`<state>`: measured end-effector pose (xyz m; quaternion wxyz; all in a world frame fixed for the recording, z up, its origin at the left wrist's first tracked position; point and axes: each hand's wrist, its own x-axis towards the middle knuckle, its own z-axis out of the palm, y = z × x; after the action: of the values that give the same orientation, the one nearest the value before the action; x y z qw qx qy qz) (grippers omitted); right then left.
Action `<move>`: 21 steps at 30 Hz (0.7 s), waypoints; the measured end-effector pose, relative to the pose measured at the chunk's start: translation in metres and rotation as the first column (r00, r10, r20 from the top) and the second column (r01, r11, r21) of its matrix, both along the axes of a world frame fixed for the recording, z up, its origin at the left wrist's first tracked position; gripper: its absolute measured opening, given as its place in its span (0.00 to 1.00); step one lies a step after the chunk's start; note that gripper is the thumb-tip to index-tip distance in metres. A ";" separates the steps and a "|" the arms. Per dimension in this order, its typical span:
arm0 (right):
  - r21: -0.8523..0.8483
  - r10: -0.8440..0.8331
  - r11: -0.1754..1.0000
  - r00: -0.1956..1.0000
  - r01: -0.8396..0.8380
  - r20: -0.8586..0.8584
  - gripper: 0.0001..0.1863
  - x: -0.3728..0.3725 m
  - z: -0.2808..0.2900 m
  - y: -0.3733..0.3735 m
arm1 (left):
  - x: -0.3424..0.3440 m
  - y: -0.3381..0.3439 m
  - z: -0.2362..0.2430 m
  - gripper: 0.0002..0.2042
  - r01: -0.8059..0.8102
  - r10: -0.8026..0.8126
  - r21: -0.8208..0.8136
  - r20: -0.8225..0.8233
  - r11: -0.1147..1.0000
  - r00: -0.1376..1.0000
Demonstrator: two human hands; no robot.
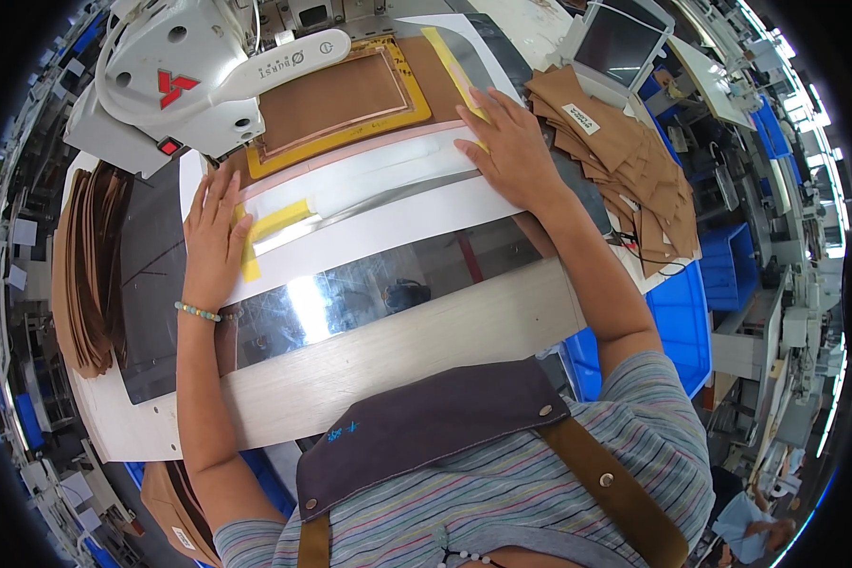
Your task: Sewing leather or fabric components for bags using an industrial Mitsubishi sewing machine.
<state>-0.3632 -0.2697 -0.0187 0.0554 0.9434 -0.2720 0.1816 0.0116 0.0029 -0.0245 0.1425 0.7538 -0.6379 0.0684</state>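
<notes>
My left hand (216, 222) lies flat with fingers stretched at the left edge of a white sheet (350, 230), beside yellow tape (284, 219). On the right, my right hand (513, 150) rests with fingers spread on the sheet's far right part, its fingertips by another yellow tape strip (448, 66). Neither hand grips anything. Between and beyond them, a yellow frame (350, 135) sits around a flat brown panel (336, 95), partly under the white machine head (175, 80). Brown material also shows outside the frame. A bead bracelet is on my left wrist.
A stack of brown pieces (85, 270) stands at the left edge. Brown pieces (620, 156) lie in a loose pile at the right, near a screen (623, 43). A shiny plate (350, 298) spans the table's front part. Blue bins (683, 322) stand at the right.
</notes>
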 end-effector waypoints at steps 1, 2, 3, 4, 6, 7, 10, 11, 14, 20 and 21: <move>-0.014 0.007 1.000 1.000 -0.007 0.012 0.30 -0.001 -0.002 -0.001 | -0.001 0.001 0.001 0.26 -0.027 0.028 -0.021 0.036 0.999 0.999; -0.029 0.017 0.999 1.000 -0.016 0.025 0.31 0.000 -0.003 -0.001 | -0.002 0.002 0.001 0.26 -0.056 0.059 -0.042 0.071 0.998 0.996; -0.028 0.019 0.999 1.000 -0.018 0.025 0.31 0.000 -0.002 -0.001 | -0.001 0.003 -0.001 0.26 -0.057 0.060 -0.042 0.072 0.997 0.996; -0.040 -0.011 0.999 1.000 0.011 -0.003 0.31 0.000 -0.001 -0.001 | 0.000 0.004 -0.004 0.26 -0.051 0.052 -0.010 0.055 0.999 0.997; -0.051 -0.041 0.998 0.999 0.040 -0.030 0.32 0.002 0.001 0.001 | 0.000 0.005 -0.004 0.26 -0.045 0.044 0.023 0.038 0.999 0.998; -0.039 -0.057 0.998 0.997 0.055 -0.047 0.31 0.003 0.002 0.002 | 0.001 0.005 -0.004 0.27 -0.043 0.042 0.017 0.062 0.999 0.997; -0.031 -0.071 0.997 0.996 0.069 -0.045 0.31 0.000 -0.001 -0.001 | -0.004 0.001 0.000 0.26 -0.046 0.053 -0.072 0.090 0.996 0.995; -0.032 -0.065 0.997 0.998 0.064 -0.024 0.32 0.001 -0.002 -0.001 | -0.006 0.001 0.002 0.25 -0.056 0.071 -0.151 0.096 0.987 0.993; -0.026 -0.026 0.999 0.996 0.029 0.082 0.31 0.007 -0.001 0.002 | -0.006 0.009 0.010 0.23 -0.068 0.091 -0.109 0.221 0.992 0.971; -0.006 0.057 0.998 0.997 -0.056 0.047 0.27 0.001 0.004 -0.002 | -0.007 0.011 0.020 0.21 -0.072 0.105 -0.265 0.116 0.962 0.988; -0.004 0.075 0.997 0.996 -0.074 0.058 0.27 -0.001 0.003 -0.002 | -0.010 0.011 0.020 0.21 -0.086 0.123 -0.263 0.127 0.961 0.984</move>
<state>-0.3641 -0.2719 -0.0156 0.0413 0.9471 -0.2381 0.2113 0.0021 0.0135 -0.0047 0.1892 0.7549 -0.5914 0.2111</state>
